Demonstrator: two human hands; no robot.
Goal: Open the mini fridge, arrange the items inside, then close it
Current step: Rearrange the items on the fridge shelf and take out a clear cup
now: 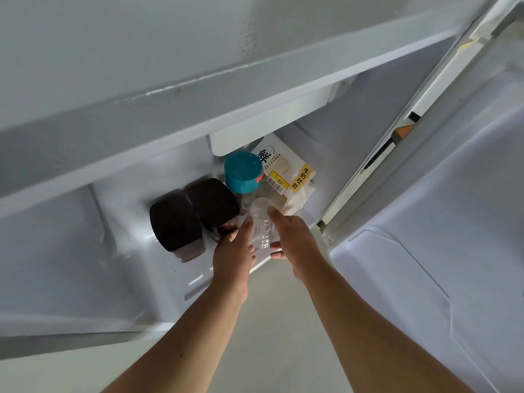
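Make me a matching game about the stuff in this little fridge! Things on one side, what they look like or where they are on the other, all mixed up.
Things:
1. jar lid
2. clear bottle
3. bread bag
4. two dark containers

Descriptions:
A. held between both hands
B. teal and round
C. at the back right, with a yellow label
D. side by side on the left, dark brown

Pairs: 1-B, 2-A, 3-C, 4-D
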